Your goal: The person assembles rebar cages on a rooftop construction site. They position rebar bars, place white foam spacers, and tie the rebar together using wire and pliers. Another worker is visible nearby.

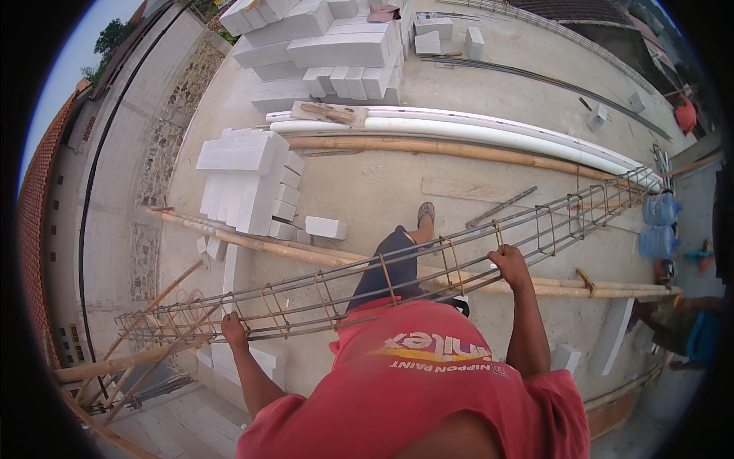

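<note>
A long steel rebar cage (388, 279), made of thin bars tied with square stirrups, runs slantwise across my front at waist height. My left hand (233, 329) is closed round its near lower bar toward the left end. Farther right, my right hand (510, 265) is closed on the bars beside a stirrup. The cage's left end lies over a bamboo rail (115, 370); its right end reaches toward the white pipes. Beneath it, my foot in a sandal (426, 214) stands on the concrete floor.
White lightweight blocks (245, 180) are stacked ahead left, with a larger pile (336, 50) behind. White pipes (489, 136) and bamboo poles (459, 149) lie across the floor. Blue water jugs (659, 226) and another person (680, 325) are at the right. The slab edge drops off left.
</note>
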{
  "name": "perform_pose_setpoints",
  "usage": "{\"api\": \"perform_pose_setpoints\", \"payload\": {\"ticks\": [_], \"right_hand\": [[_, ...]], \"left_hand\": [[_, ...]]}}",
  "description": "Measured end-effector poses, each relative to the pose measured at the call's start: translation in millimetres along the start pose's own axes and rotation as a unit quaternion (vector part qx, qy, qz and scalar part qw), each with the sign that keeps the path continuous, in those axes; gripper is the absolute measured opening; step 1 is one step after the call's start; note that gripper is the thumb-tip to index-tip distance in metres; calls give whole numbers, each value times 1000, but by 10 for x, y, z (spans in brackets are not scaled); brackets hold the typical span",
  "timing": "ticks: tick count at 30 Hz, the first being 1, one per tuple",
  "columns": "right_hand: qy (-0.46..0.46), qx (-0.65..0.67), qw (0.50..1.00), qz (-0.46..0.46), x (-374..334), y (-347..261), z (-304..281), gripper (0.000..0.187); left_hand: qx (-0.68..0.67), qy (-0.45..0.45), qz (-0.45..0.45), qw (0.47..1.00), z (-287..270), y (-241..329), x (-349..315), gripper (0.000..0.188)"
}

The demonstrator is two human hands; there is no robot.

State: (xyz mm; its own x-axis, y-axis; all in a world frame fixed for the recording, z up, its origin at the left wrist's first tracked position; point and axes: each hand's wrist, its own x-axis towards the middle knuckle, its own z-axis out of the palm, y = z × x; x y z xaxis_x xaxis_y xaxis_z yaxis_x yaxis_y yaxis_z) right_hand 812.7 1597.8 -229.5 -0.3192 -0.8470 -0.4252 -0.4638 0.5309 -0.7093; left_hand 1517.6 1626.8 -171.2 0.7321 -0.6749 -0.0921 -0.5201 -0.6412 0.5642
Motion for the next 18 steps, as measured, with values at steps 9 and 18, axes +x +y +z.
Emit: {"api": "perform_pose_setpoints", "payload": {"ticks": [9,18], "right_hand": [[20,12,999,34,1468,76,-447,36],[24,4,993,115,2964,-282,-1463,41]], "left_hand": [[-36,-57,-37,997,1511,733,553,31],[-50,-81,-23,995,2788,2268,824,32]]}}
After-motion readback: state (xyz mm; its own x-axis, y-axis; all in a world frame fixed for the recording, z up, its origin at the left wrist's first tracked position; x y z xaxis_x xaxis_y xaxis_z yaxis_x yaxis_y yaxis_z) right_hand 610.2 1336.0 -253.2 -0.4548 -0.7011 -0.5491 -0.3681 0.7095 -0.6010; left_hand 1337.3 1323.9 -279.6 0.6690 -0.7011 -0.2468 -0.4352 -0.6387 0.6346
